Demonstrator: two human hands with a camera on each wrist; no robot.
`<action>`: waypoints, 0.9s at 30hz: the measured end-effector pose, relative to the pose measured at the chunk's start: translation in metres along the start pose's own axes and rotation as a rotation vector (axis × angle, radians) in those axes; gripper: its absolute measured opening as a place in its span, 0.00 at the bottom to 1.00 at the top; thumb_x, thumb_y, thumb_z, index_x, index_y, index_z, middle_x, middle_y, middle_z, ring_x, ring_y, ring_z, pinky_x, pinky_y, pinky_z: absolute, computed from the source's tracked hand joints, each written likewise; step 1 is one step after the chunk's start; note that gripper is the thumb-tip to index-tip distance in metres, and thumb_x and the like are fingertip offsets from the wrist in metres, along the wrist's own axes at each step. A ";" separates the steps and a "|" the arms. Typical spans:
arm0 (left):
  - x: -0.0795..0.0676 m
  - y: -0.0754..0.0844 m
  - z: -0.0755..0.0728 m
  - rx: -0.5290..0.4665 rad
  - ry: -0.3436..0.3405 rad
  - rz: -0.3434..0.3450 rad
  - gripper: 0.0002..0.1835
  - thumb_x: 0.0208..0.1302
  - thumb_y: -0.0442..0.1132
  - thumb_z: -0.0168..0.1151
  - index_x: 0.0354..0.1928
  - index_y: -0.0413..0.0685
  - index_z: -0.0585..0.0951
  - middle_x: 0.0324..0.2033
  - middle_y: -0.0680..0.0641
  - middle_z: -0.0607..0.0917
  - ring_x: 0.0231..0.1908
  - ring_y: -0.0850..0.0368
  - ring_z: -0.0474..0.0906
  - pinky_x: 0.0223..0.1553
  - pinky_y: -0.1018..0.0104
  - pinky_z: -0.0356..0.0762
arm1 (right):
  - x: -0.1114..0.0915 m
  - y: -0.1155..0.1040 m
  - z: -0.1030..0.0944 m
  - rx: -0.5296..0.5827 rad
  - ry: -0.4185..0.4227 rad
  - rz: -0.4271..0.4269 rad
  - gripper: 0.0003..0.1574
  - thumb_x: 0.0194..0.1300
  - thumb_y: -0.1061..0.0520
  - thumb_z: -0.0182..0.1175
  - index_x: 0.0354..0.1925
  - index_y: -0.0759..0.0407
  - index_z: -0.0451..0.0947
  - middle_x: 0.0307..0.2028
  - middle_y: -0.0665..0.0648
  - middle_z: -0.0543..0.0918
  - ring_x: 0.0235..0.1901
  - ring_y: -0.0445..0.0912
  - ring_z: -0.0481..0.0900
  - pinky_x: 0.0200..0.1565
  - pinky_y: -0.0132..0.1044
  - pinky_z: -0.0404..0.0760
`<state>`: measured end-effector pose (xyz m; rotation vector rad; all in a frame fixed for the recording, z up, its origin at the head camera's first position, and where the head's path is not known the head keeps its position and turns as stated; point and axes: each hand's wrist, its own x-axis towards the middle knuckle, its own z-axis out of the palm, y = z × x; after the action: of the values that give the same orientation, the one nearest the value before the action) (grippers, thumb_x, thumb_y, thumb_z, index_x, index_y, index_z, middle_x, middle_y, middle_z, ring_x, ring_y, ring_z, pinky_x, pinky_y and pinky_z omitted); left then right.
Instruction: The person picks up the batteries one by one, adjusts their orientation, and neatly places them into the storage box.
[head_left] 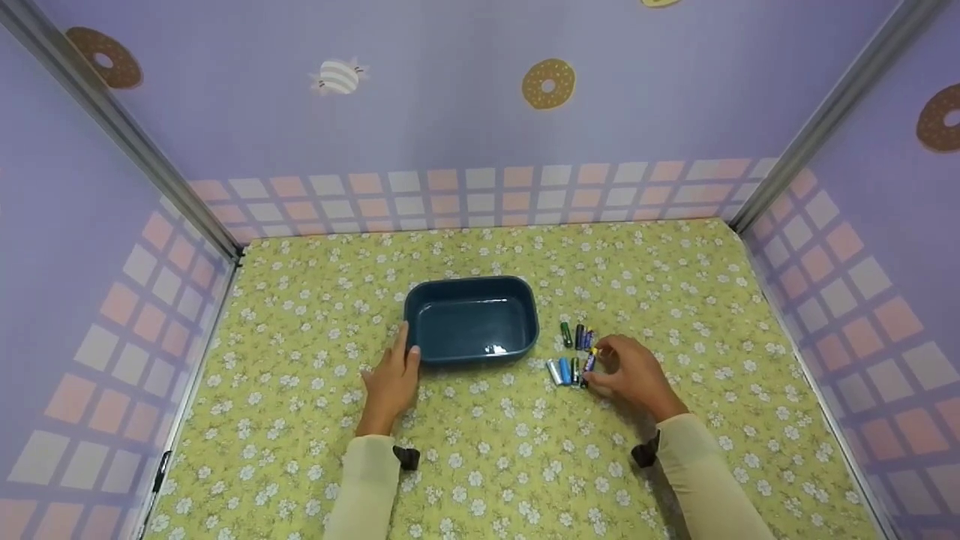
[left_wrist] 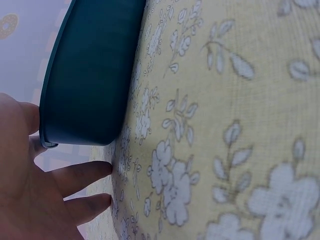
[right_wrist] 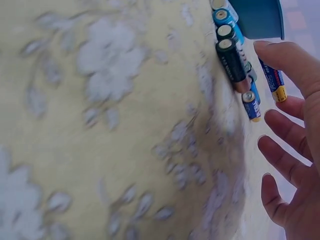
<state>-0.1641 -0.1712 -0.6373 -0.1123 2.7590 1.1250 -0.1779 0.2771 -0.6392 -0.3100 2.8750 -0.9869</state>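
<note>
My right hand point(head_left: 634, 375) pinches a blue battery with a yellow end point(right_wrist: 274, 82) between thumb and finger. It is tilted and raised above the cloth, just over the front row of batteries. That row includes a silver battery point(head_left: 554, 372), a light blue battery point(head_left: 565, 370) and a dark green battery point(right_wrist: 232, 62). Behind them lie a green battery point(head_left: 566, 334), a black battery point(head_left: 579, 337) and another blue battery point(right_wrist: 251, 106). At the left, my left hand point(head_left: 391, 382) rests its thumb and extended fingers against the corner of a dark teal basin point(head_left: 472, 358), whose inside holds nothing.
A yellow-green flowered cloth point(head_left: 480, 450) covers the table. Purple walls with pink and white checks point(head_left: 480, 180) enclose the back and both sides. Metal posts point(head_left: 825, 105) stand at the back corners.
</note>
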 end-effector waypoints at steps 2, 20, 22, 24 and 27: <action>0.000 0.000 0.000 0.002 0.005 0.005 0.34 0.81 0.65 0.31 0.82 0.74 0.39 0.79 0.41 0.59 0.77 0.32 0.56 0.66 0.16 0.25 | 0.003 -0.004 0.000 0.015 -0.004 0.008 0.35 0.58 0.38 0.75 0.58 0.49 0.78 0.47 0.52 0.83 0.46 0.49 0.82 0.48 0.53 0.83; -0.001 -0.001 -0.002 0.010 0.009 0.010 0.34 0.81 0.64 0.31 0.82 0.75 0.39 0.79 0.41 0.59 0.76 0.32 0.57 0.67 0.16 0.26 | 0.045 -0.058 -0.006 0.150 0.024 -0.100 0.32 0.57 0.43 0.78 0.56 0.49 0.78 0.47 0.61 0.84 0.46 0.59 0.82 0.44 0.52 0.80; -0.001 -0.001 -0.002 0.001 0.006 0.010 0.34 0.81 0.64 0.32 0.82 0.75 0.39 0.79 0.41 0.59 0.77 0.33 0.56 0.67 0.17 0.25 | 0.050 -0.065 -0.006 0.149 0.029 -0.113 0.32 0.57 0.44 0.78 0.56 0.49 0.79 0.47 0.62 0.84 0.46 0.60 0.82 0.43 0.52 0.80; -0.001 -0.001 -0.002 -0.006 0.005 0.010 0.33 0.81 0.64 0.32 0.82 0.76 0.39 0.79 0.41 0.59 0.77 0.33 0.56 0.67 0.17 0.24 | 0.055 -0.071 -0.006 0.143 0.032 -0.122 0.31 0.57 0.44 0.78 0.55 0.49 0.79 0.47 0.61 0.84 0.46 0.60 0.82 0.42 0.52 0.81; -0.001 -0.001 -0.001 -0.008 0.005 0.011 0.34 0.81 0.64 0.32 0.82 0.75 0.39 0.79 0.40 0.59 0.77 0.33 0.56 0.67 0.17 0.24 | 0.063 -0.079 -0.004 0.136 0.037 -0.144 0.31 0.56 0.44 0.78 0.55 0.51 0.79 0.46 0.59 0.84 0.47 0.60 0.82 0.43 0.51 0.81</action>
<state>-0.1630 -0.1731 -0.6369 -0.1018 2.7632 1.1405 -0.2268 0.2045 -0.5883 -0.4977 2.8331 -1.2172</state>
